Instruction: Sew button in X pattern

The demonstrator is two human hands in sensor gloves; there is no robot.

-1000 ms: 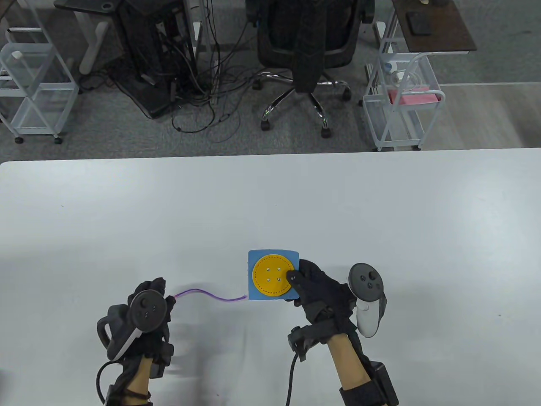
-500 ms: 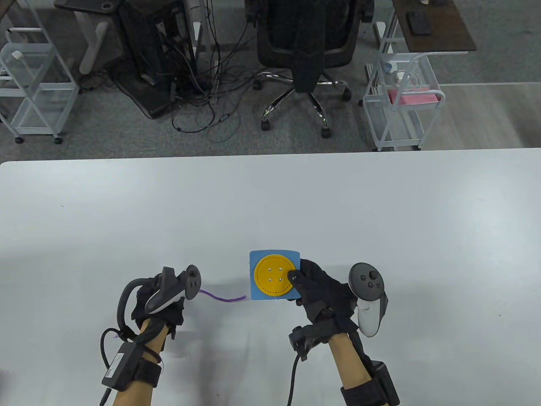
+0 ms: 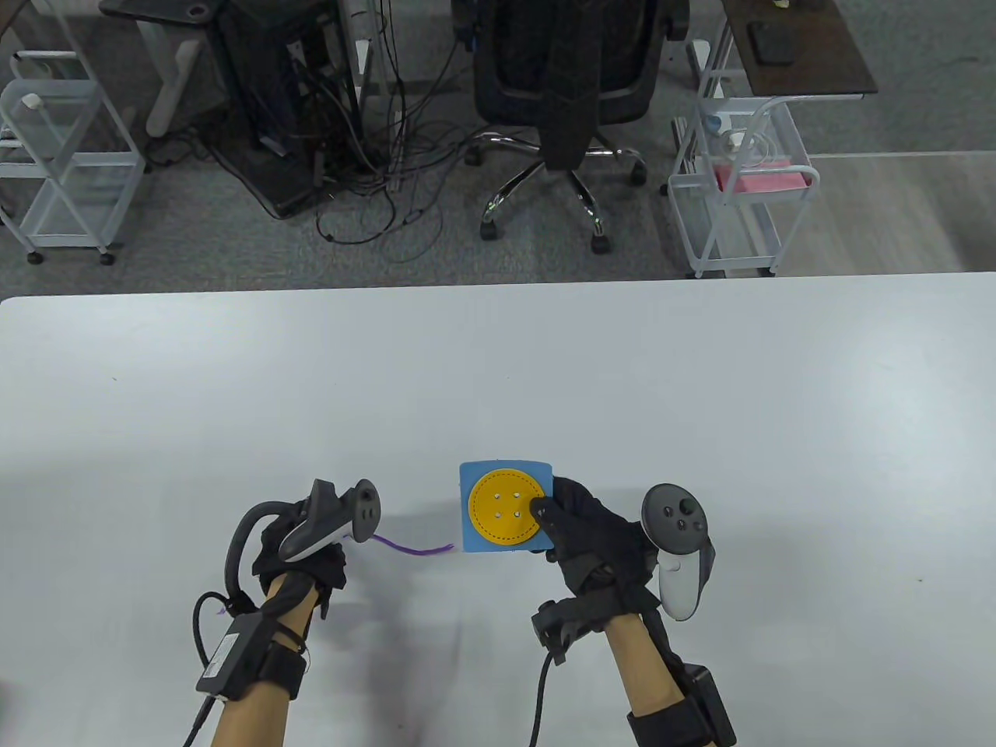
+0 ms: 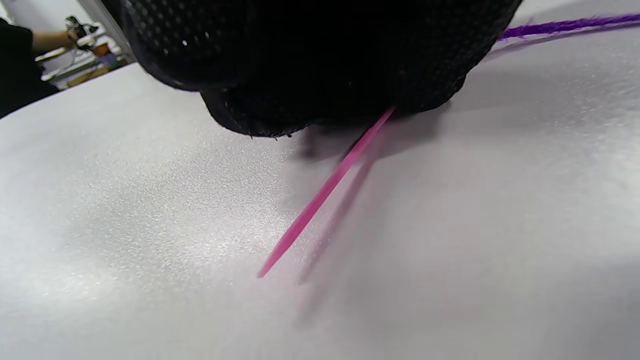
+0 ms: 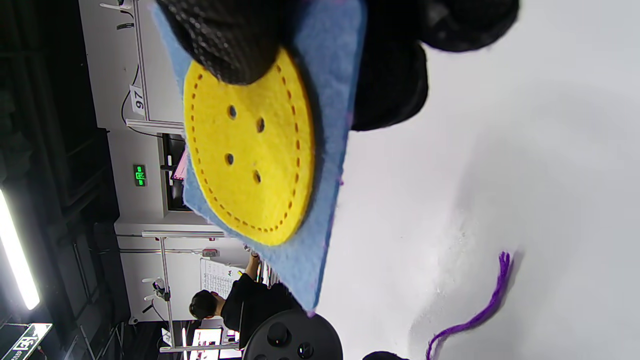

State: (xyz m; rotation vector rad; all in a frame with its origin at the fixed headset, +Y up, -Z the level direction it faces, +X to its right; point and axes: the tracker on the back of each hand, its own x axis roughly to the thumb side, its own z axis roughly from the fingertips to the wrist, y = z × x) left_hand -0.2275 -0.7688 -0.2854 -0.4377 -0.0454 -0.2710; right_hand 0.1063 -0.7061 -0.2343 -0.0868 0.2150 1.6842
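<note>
A blue felt square (image 3: 467, 537) carries a yellow felt button (image 3: 504, 507) with four holes. My right hand (image 3: 572, 525) grips the square at its right edge, thumb on the yellow disc, and holds it lifted off the table; the right wrist view shows the button (image 5: 250, 150) and square (image 5: 330, 90) clearly. My left hand (image 3: 299, 564) pinches a pink plastic needle (image 4: 320, 195) whose tip points down near the table. Purple yarn (image 3: 408, 547) runs from my left hand along the table toward the square's lower left corner; it also shows in the left wrist view (image 4: 565, 25) and right wrist view (image 5: 480, 310).
The white table (image 3: 498, 373) stretches wide beyond the work. Past its far edge are an office chair (image 3: 568, 93), wire carts (image 3: 739, 187) and a tangle of cables on the floor.
My left hand has rolled over and moved right toward the felt square, shortening the visible yarn. My right hand and the square have stayed put.
</note>
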